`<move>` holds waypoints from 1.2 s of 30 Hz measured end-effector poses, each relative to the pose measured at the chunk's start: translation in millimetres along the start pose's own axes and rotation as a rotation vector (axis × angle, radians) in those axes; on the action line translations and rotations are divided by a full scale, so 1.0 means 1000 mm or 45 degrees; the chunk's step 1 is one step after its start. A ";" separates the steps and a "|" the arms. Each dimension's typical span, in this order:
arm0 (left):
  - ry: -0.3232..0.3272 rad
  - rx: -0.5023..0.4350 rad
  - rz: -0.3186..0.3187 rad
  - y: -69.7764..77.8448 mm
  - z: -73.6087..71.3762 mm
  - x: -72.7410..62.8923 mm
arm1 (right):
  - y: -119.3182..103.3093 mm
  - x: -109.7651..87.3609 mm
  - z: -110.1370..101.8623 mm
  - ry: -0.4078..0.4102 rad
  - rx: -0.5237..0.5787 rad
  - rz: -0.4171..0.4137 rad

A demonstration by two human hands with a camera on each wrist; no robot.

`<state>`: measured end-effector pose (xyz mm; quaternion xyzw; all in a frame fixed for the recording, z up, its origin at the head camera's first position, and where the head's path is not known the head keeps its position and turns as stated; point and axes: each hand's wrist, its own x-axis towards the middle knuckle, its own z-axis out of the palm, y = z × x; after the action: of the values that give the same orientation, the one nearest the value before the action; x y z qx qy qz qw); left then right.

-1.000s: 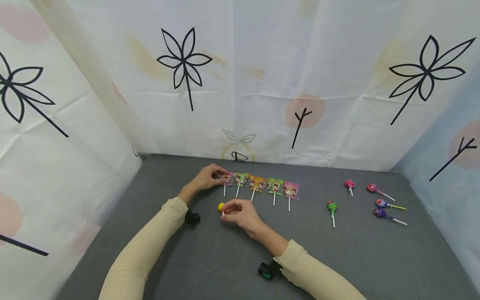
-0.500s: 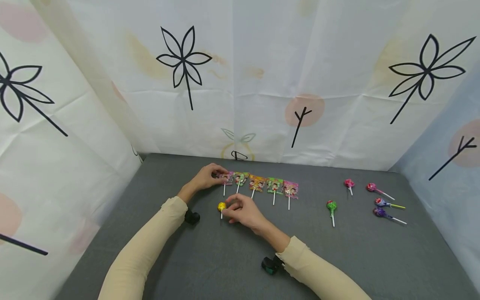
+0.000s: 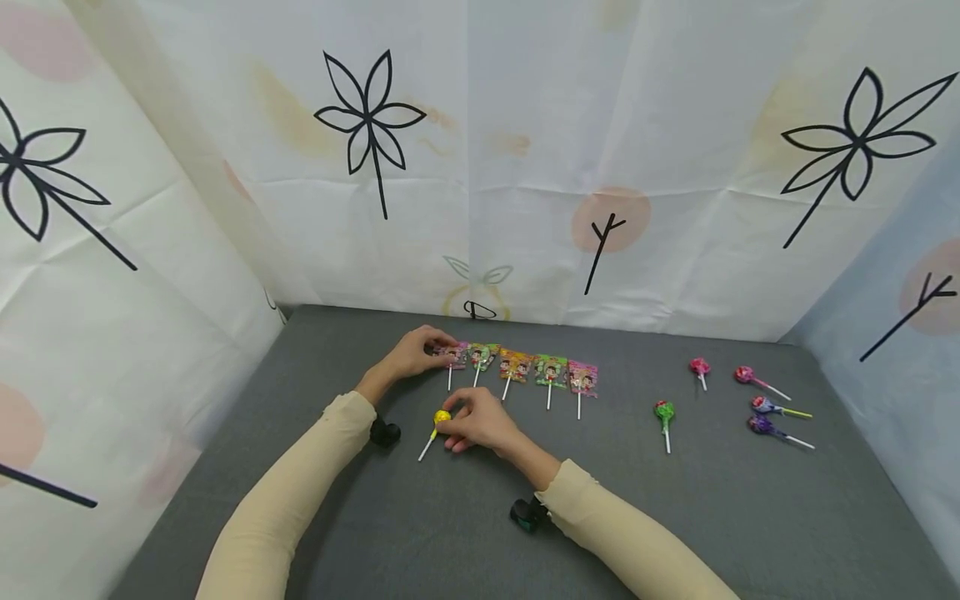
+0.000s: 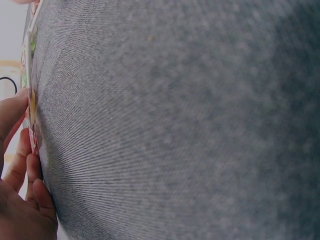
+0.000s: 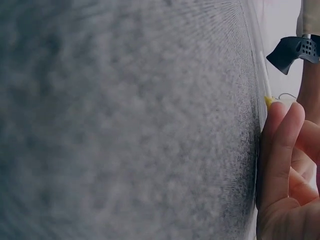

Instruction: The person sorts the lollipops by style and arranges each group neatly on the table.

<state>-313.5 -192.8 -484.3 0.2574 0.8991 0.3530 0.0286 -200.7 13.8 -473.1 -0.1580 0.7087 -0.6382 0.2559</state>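
My left hand (image 3: 415, 352) rests at the left end of a row of flat-wrapped lollipops, its thumb and fingers about the edges of the pink-wrapped lollipop (image 3: 456, 356). In the left wrist view the fingers lie low against the cloth beside that wrapper. Just in front of the row, my right hand (image 3: 483, 421) pinches a yellow lollipop (image 3: 441, 416) by its round head. Its white stick points toward the near left. Only a bit of the yellow wrapper (image 5: 268, 102) shows past the fingers in the right wrist view.
The row continues rightward with green (image 3: 482, 357), orange (image 3: 514, 367), green (image 3: 551, 372) and pink (image 3: 582, 379) wrapped lollipops. Farther right lie a green round lollipop (image 3: 664, 412), two pink ones (image 3: 699, 367), a blue one (image 3: 762, 405) and a purple one (image 3: 761, 425). Patterned cloth hangs behind the grey table (image 3: 600, 517).
The right hand has let go of the yellow lollipop's stick and taken its head. The stick has swung from pointing straight nearward to the near left. The left hand stays in place.
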 end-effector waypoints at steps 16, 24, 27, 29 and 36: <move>0.002 -0.003 -0.044 0.001 0.000 -0.001 | 0.001 0.003 -0.001 0.072 -0.031 -0.078; 0.009 -0.004 -0.044 0.002 0.000 -0.001 | 0.003 0.007 -0.004 0.106 -0.108 -0.106; 0.006 -0.006 -0.041 0.003 0.000 0.000 | 0.003 0.008 -0.005 0.129 -0.129 -0.101; 0.005 -0.002 -0.039 0.003 0.000 0.000 | 0.003 0.009 -0.005 0.138 -0.136 -0.094; 0.001 -0.003 -0.045 0.002 0.000 0.000 | 0.002 0.012 -0.005 0.158 -0.130 -0.078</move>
<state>-312.5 -191.3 -483.2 0.2414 0.9030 0.3536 0.0348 -212.9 11.8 -476.3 -0.1526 0.7497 -0.6172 0.1835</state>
